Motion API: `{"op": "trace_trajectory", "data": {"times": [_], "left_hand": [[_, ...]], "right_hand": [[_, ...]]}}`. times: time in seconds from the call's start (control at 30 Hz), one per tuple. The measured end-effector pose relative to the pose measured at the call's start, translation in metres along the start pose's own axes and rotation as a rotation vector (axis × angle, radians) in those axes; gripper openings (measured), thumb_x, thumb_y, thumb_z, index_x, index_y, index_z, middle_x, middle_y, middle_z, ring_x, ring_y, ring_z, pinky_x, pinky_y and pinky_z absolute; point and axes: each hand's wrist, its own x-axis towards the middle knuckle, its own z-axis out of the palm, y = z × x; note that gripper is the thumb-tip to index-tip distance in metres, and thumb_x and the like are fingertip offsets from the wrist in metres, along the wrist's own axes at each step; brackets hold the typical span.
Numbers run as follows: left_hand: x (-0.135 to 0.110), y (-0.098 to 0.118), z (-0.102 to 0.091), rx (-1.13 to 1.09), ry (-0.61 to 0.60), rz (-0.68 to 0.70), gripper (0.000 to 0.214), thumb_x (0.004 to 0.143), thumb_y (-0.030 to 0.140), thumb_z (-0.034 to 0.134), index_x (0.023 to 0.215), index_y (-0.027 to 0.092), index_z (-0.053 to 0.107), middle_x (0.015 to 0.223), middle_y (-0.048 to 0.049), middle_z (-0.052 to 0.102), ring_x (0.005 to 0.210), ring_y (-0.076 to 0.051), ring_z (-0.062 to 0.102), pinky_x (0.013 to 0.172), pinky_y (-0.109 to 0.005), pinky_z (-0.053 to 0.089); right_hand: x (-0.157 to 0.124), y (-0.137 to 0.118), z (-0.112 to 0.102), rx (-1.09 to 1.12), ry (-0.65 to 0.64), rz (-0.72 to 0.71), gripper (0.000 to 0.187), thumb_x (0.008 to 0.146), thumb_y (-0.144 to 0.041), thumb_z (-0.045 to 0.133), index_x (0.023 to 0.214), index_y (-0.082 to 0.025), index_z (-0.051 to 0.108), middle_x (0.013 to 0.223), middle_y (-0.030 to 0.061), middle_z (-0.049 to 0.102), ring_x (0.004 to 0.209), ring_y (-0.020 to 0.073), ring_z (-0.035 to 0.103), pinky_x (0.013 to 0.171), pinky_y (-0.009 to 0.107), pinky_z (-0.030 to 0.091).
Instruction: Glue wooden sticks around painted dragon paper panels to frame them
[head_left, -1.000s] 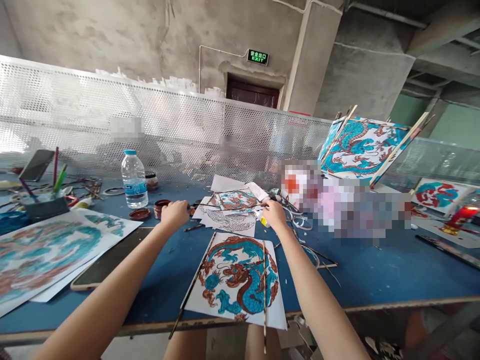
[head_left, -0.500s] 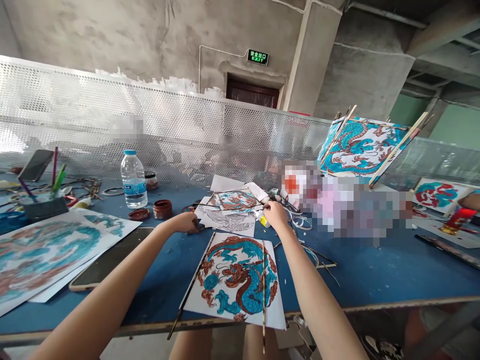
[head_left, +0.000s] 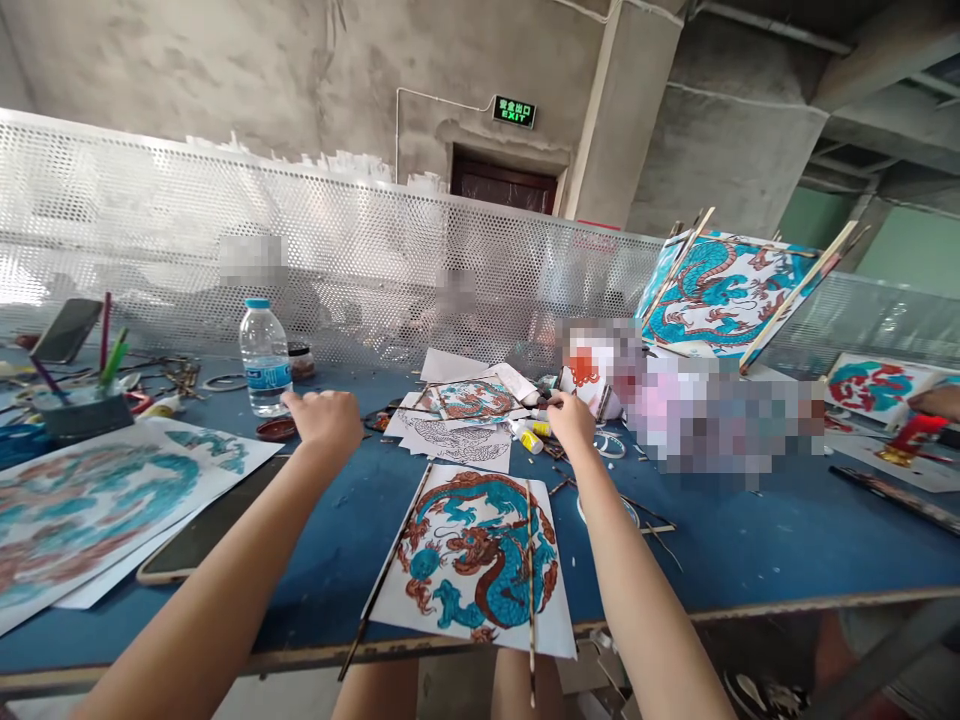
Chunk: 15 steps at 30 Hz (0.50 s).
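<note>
My left hand [head_left: 328, 420] is over the spot beside a water bottle [head_left: 264, 365], its thumb stretched out toward the bottle and its other fingers partly hidden behind the hand. Under and left of it shows a reddish-brown jar lid [head_left: 274, 430]. My right hand [head_left: 571, 420] has its fingers bent together among clutter at the table's middle; what they hold, if anything, is hidden. Close by lie a white tube [head_left: 514, 382] and a yellow-and-white glue bottle [head_left: 529, 438]. Between my forearms rests a blue and brown dragon painting [head_left: 472, 560] with thin sticks along two sides.
Line-drawing sheets [head_left: 454, 440] and a small framed dragon picture [head_left: 476, 400] lie ahead. At left are another painted sheet [head_left: 112, 500], a dark phone [head_left: 217, 520] and a pen holder [head_left: 82, 410]. A stick-framed painting [head_left: 731, 290] stands at right; another person's hand [head_left: 937, 402] is at far right.
My left hand has moved left from the drawing sheets to beside the water bottle, now covering the brown jar. My right hand has shifted slightly right, exposing more of the glue bottle.
</note>
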Motion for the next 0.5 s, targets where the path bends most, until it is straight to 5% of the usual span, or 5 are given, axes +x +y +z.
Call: {"op": "trace_trajectory", "data": {"times": [0.07, 0.17, 0.23, 0.37, 0.5], "left_hand": [[-0.009, 0.014, -0.004, 0.374, 0.141, 0.089, 0.011, 0.072, 0.013, 0.049, 0.072, 0.008, 0.058, 0.091, -0.0262, 0.061, 0.111, -0.046, 0.044, 0.092, -0.065, 0.013], [-0.012, 0.029, -0.004, 0.422, 0.222, 0.211, 0.022, 0.079, 0.018, 0.043, 0.089, 0.010, 0.060, 0.100, -0.0219, 0.061, 0.106, -0.040, 0.051, 0.092, -0.057, 0.024], [-0.009, 0.032, 0.005, 0.268, 0.097, 0.247, 0.021, 0.078, 0.026, 0.046, 0.086, 0.015, 0.062, 0.097, -0.0153, 0.064, 0.099, -0.034, 0.056, 0.088, -0.047, 0.035], [-0.005, 0.026, 0.041, -0.108, -0.370, 0.282, 0.017, 0.069, 0.031, 0.056, 0.071, 0.017, 0.063, 0.074, -0.0058, 0.067, 0.076, -0.024, 0.061, 0.069, -0.030, 0.044], [-0.019, 0.022, 0.070, 0.020, -0.457, 0.340, 0.011, 0.066, 0.025, 0.057, 0.066, 0.017, 0.064, 0.070, -0.0049, 0.067, 0.073, -0.023, 0.060, 0.066, -0.029, 0.042]], "right_hand": [[0.006, 0.009, -0.009, 0.025, 0.063, 0.082, 0.027, 0.074, -0.017, 0.049, 0.093, -0.020, 0.068, 0.096, 0.0070, 0.067, 0.092, 0.0231, 0.059, 0.071, 0.028, 0.042], [0.012, 0.020, -0.016, 0.064, 0.130, 0.191, 0.030, 0.074, -0.018, 0.047, 0.097, -0.019, 0.066, 0.099, 0.0084, 0.066, 0.095, 0.0243, 0.058, 0.072, 0.029, 0.042], [0.012, 0.020, -0.016, 0.081, 0.118, 0.186, 0.030, 0.075, -0.018, 0.047, 0.098, -0.018, 0.066, 0.100, 0.0087, 0.066, 0.095, 0.0234, 0.059, 0.073, 0.029, 0.043], [0.009, 0.014, -0.018, 0.028, -0.035, 0.108, 0.026, 0.076, -0.022, 0.049, 0.095, -0.022, 0.067, 0.100, 0.0059, 0.067, 0.094, 0.0220, 0.060, 0.071, 0.028, 0.043], [0.009, 0.018, -0.026, -0.291, -0.362, 0.134, 0.023, 0.068, -0.023, 0.065, 0.090, -0.022, 0.069, 0.103, 0.0096, 0.066, 0.095, 0.0244, 0.061, 0.073, 0.031, 0.044]]}}
